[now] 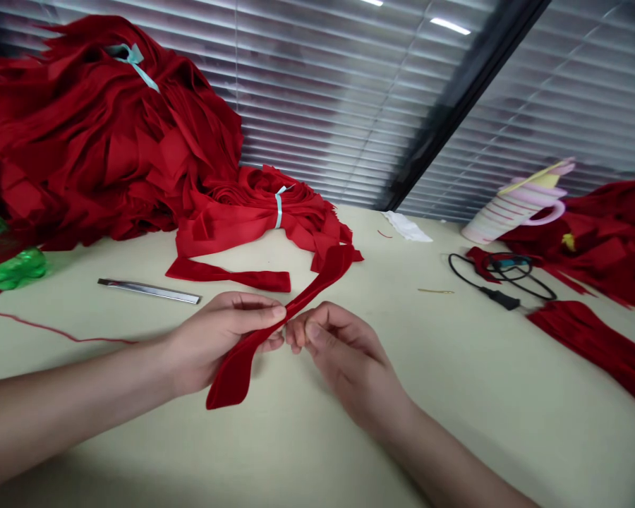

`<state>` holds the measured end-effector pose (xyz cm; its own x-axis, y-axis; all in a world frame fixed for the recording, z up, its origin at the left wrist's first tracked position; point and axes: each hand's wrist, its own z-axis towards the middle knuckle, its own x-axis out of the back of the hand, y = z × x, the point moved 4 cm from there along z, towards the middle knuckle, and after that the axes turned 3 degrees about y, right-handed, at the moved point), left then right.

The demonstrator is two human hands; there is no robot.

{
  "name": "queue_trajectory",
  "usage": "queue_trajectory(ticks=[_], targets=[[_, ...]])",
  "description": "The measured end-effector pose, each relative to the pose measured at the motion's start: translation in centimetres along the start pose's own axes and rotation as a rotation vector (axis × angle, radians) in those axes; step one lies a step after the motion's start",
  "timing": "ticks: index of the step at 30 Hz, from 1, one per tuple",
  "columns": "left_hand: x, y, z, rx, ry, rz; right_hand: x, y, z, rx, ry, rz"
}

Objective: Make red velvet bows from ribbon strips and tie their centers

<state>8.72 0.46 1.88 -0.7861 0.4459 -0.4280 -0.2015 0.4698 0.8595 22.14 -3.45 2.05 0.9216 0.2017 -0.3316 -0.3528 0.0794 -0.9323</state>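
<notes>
red velvet strip (233, 376) pinched by the left hand (216, 342), with the right hand (343, 360) pinching it just beside.

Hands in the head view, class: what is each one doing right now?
Left hand: closed, pinching the red fabric strip.
Right hand: closed, pinching the same strip at its fingertips.

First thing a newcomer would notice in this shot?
The big heap of deep red fabric strips, tied with a pale blue ribbon, dominates the upper left of the cream table. At centre, the left hand and right hand pinch a narrow red fabric strip, just below a smaller ribbon-tied red bundle.
</notes>
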Motion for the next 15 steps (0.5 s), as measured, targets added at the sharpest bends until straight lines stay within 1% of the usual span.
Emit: queue_trajectory(ticks=[2, 3, 6, 8, 10, 12, 13, 15], targets=[[0.0, 0.4, 0.0, -0.037, -0.074, 0.046, 0.1, 0.0, 0.1, -0.048, 0.007, 0.126], [0.1, 0.8, 0.0, -0.066, -0.106, 0.108, 0.2, -0.1, 0.1, -0.068, 0.011, 0.188], [0.0, 2.3, -0.3, -0.170, -0.209, 0.442, 0.2, -0.1, 0.2, -0.147, 0.010, 0.287], [-0.4, 3.2, -0.7, -0.250, -0.312, 0.690, -0.1, 0.0, 0.1, -0.207, -0.034, 0.276], [-1.0, 3.8, -1.2, -0.350, -0.423, 0.899, -0.3, 0.0, 0.0, -0.229, -0.078, 0.152], [-1.5, 4.0, -1.8, -0.464, -0.476, 1.122, -0.4, -0.3, -0.2, -0.173, -0.105, -0.076], [-1.7, 4.0, -2.0, -0.521, -0.481, 1.235, -0.5, -0.5, -0.4, -0.111, -0.122, -0.212], [-2.0, 3.7, -2.4, -0.618, -0.479, 1.426, -0.9, -1.1, -0.8, 0.059, -0.192, -0.489]])
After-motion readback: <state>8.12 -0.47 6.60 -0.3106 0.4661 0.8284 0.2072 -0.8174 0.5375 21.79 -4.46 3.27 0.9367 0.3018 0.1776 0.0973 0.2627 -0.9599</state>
